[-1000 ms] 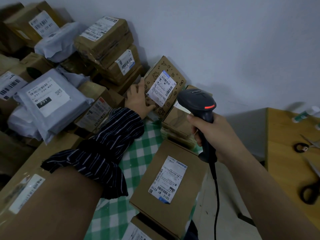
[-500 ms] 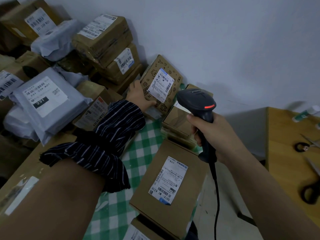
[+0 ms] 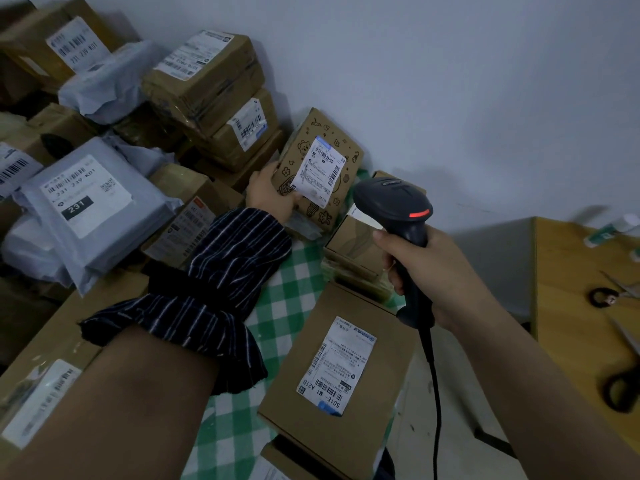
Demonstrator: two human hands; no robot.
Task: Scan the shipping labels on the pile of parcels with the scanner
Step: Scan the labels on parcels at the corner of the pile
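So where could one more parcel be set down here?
The green checked cloth is bare between the striped sleeve and the flat carton. The wooden table has room left of its scissors. The parcel pile along the wall is packed tight.

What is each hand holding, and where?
Right hand grips the scanner by its handle; left hand holds the printed box at its lower left corner.
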